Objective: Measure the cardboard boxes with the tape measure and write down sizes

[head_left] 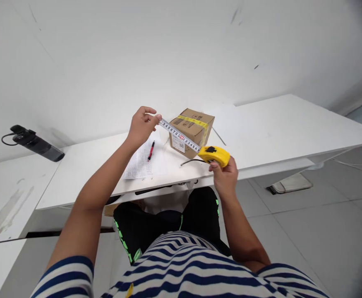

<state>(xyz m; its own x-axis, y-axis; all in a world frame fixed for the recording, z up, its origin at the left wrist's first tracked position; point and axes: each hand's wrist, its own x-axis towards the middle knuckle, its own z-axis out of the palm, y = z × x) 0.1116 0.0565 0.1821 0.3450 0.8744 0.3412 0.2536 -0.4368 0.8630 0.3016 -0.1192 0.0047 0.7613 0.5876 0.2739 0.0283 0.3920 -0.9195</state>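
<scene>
A yellow tape measure (216, 155) sits in my right hand (226, 176), its fingers wrapped round the case. Its white blade (181, 136), printed with numbers, runs out to the left in front of a cardboard box. My left hand (142, 127) pinches the blade's free end between thumb and finger. The brown cardboard box (196, 129) has yellow tape over its top and a white label on its front. I cannot tell whether the blade touches the box. A dark strap hangs from the tape measure's case.
On the white desk (255, 136) lie sheets of written paper (137, 165) with a red and black pen (151, 150) on them. A dark bottle (38, 144) stands at the left. A white wall rises behind. A flat pale object (291, 183) lies on the floor at right.
</scene>
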